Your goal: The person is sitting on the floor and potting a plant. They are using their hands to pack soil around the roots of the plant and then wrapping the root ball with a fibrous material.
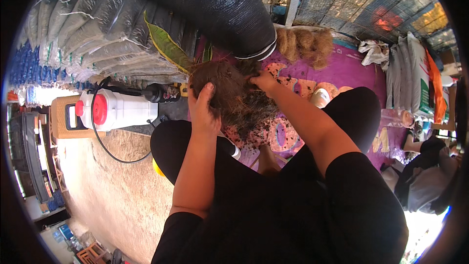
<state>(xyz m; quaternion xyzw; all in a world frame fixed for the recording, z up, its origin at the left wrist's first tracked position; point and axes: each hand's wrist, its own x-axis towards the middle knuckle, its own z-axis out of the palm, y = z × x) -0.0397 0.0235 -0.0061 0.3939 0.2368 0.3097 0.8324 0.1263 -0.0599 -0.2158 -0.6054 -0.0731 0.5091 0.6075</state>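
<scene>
My left hand point(205, 112) grips the side of a dark brown root ball point(216, 80), thumb on top. Long green leaves with yellow edges point(166, 46), like a snake plant's, stick out from its far left side. On the other side, my right hand point(264, 81) has its fingers bent against dark, fibrous material; its fingertips are partly hidden there. Loose soil and root fibres point(253, 112) lie beneath the ball, spilling over a purple mat point(342, 75) with a pink and orange print.
A big black roll point(220, 7) leans in from above. Clumps of brown coconut fibre point(306, 46) lie at the mat's far edge. To the left stand stacked filled bags point(99, 36) and a white tank with red caps point(124, 108) and a hose. At right sits another person point(428, 176).
</scene>
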